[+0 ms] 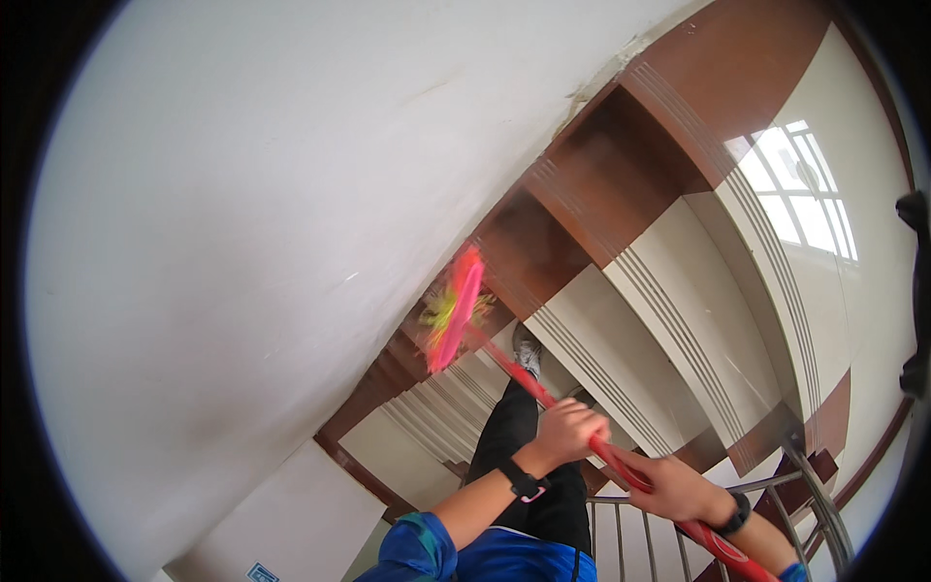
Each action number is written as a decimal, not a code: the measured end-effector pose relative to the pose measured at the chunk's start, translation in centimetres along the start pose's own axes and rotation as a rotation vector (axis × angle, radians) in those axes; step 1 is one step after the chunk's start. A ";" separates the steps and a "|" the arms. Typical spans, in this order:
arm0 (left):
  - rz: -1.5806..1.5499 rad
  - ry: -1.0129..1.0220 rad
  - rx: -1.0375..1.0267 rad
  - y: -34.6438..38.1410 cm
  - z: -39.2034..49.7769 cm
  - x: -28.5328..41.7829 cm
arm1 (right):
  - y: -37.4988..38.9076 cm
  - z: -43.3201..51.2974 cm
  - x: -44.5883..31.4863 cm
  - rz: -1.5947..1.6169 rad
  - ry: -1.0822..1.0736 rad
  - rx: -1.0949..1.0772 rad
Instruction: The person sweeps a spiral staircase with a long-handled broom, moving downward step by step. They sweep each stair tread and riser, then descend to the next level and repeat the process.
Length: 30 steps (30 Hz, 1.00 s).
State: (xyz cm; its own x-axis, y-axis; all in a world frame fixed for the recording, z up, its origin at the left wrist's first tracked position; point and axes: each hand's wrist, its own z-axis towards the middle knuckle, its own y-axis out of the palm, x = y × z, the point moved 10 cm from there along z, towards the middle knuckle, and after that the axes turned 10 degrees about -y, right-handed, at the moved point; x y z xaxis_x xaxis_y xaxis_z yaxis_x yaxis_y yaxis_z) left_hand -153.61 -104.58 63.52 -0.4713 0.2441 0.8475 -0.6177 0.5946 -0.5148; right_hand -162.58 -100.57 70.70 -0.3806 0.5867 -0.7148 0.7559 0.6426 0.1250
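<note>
Both of my hands grip the red handle (pixel 525 380) of a broom. My left hand (pixel 571 431) is closed around it nearer the broom head, while my right hand (pixel 673 486) holds it closer to my body on the right. A pink broom head (pixel 463 313) with yellow-green and pink-red bristles (pixel 439 311) is at the far end, blurred. It appears beside the white wall, over the brown edge of the stairs; contact with a step cannot be told. Black bands circle both wrists.
Cream and brown stair treads (pixel 614 342) with grooved edges run alongside the white wall (pixel 218 218). A metal railing (pixel 771 484) stands at lower right. My shoe (pixel 527 349) rests on a step near the broom. The glossy landing (pixel 793 291) reflects a window.
</note>
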 end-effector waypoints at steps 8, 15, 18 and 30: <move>0.014 0.101 -0.026 3.1 7.8 -1.3 | -6.1 0.8 1.7 -0.022 0.079 0.244; 0.092 0.022 -0.063 -1.1 3.6 -6.2 | -2.1 7.9 0.2 -0.134 -0.091 0.055; 0.100 -0.034 -0.131 -0.9 1.8 -5.2 | -0.9 6.0 0.2 -0.147 -0.039 0.004; 0.073 0.028 -0.131 0.9 4.7 -5.3 | -3.1 6.2 1.5 -0.244 -0.003 0.094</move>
State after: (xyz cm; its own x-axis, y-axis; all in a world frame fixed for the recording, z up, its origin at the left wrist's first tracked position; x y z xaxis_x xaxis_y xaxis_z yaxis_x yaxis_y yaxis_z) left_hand -154.62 -108.99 57.96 -0.4932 0.3106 0.8126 -0.4942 0.6686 -0.5556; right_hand -162.23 -104.76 65.03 -0.5564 0.4177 -0.7183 0.6878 0.7166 -0.1160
